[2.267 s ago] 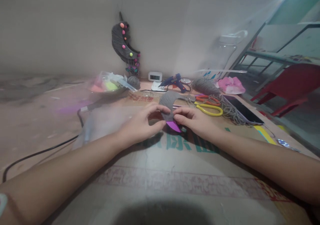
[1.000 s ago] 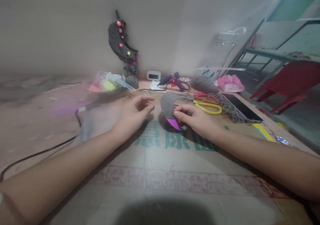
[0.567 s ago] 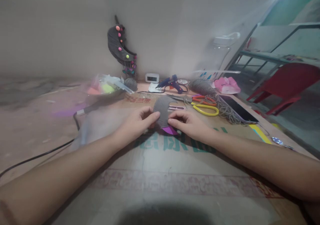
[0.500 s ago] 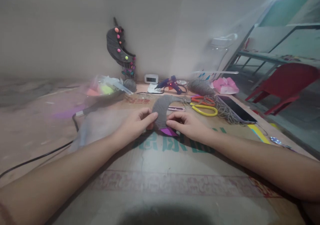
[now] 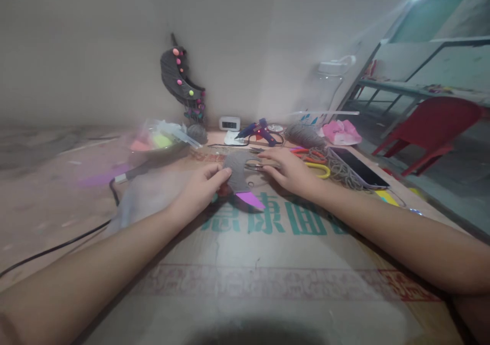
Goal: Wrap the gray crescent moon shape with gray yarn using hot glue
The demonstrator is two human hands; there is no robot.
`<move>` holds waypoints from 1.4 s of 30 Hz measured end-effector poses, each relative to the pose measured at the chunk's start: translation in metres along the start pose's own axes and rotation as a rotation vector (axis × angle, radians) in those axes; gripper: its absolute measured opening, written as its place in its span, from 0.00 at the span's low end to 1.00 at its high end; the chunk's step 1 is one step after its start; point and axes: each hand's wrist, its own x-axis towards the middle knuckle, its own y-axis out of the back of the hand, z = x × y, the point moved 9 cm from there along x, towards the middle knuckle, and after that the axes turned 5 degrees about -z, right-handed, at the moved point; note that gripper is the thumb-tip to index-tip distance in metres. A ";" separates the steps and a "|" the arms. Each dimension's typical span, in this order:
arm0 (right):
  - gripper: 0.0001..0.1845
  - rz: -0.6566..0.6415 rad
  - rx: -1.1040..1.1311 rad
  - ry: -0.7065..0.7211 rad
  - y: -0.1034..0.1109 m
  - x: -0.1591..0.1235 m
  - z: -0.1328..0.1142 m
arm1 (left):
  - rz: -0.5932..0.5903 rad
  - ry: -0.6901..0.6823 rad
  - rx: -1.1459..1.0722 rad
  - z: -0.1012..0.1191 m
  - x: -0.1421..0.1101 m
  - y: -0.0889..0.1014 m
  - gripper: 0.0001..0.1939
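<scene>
My left hand [image 5: 209,184] pinches the outer edge of a crescent [image 5: 236,171] wound in grey yarn. The crescent's lower tip [image 5: 250,200] is bare and purple. My right hand [image 5: 287,169] is just right of the crescent's upper end, thumb and forefinger apart, over a small slim metal-looking tool [image 5: 253,167]. Whether the fingers touch that tool or a strand of yarn I cannot tell. Behind this hand lie scissors with yellow handles [image 5: 319,170] and another orange-handled tool [image 5: 312,155], both partly hidden.
Cardboard [image 5: 245,248] covers the table. At the back are a glue gun [image 5: 258,130], a digital clock [image 5: 229,124], a yarn ball [image 5: 304,134] and a bottle [image 5: 325,90]. A phone [image 5: 358,167] lies right beside loose yarn [image 5: 342,169]. A decorated crescent [image 5: 176,74] hangs on the wall.
My right hand has let go of the crescent's inner edge and moved up and right. My left hand let go earlier, then took hold again and still grips the crescent.
</scene>
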 end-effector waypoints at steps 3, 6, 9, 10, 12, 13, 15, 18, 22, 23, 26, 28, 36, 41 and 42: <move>0.17 -0.139 -0.123 -0.042 -0.017 0.001 0.012 | -0.012 -0.015 0.002 0.001 0.001 -0.001 0.18; 0.18 -0.153 -0.193 -0.028 -0.019 0.001 0.010 | -0.036 -0.031 -0.016 -0.001 0.001 -0.002 0.18; 0.19 -0.127 -0.168 -0.025 -0.018 0.000 0.008 | -0.061 -0.035 -0.064 -0.003 0.002 -0.004 0.17; 0.18 -0.108 -0.104 -0.055 -0.016 0.000 0.011 | -0.067 -0.032 -0.082 -0.005 0.002 -0.004 0.16; 0.14 -0.049 0.056 -0.142 -0.011 0.000 0.022 | -0.068 -0.017 -0.106 -0.007 0.003 -0.004 0.16; 0.12 -0.009 0.125 -0.187 -0.007 0.000 0.028 | -0.061 -0.008 -0.115 -0.009 0.003 -0.004 0.15; 0.11 0.083 0.205 -0.262 0.005 -0.001 0.041 | -0.039 0.005 -0.146 -0.010 0.005 -0.002 0.15; 0.15 0.275 0.369 -0.345 0.030 -0.005 0.054 | -0.002 0.032 -0.205 -0.013 0.007 0.001 0.13; 0.19 0.326 0.332 -0.255 0.050 -0.014 0.019 | -0.004 0.074 -0.241 -0.015 0.008 -0.001 0.08; 0.19 0.320 0.252 -0.184 0.053 -0.017 0.002 | -0.006 0.080 -0.254 -0.015 0.008 -0.002 0.07; 0.19 0.148 -0.012 0.104 0.035 -0.024 -0.051 | 0.003 0.086 -0.303 -0.016 0.009 -0.002 0.06; 0.21 0.056 -0.137 0.229 0.019 -0.030 -0.067 | 0.001 0.086 -0.319 -0.016 0.009 -0.002 0.06; 0.23 -0.091 -0.248 0.216 -0.002 -0.029 -0.050 | -0.045 0.097 -0.307 -0.017 0.009 -0.006 0.05; 0.22 -0.041 -0.388 0.325 -0.002 -0.032 -0.066 | -0.061 0.113 -0.295 -0.018 0.010 -0.008 0.06; 0.23 -0.034 -0.425 0.365 -0.002 -0.033 -0.071 | -0.066 0.114 -0.295 -0.018 0.010 -0.008 0.06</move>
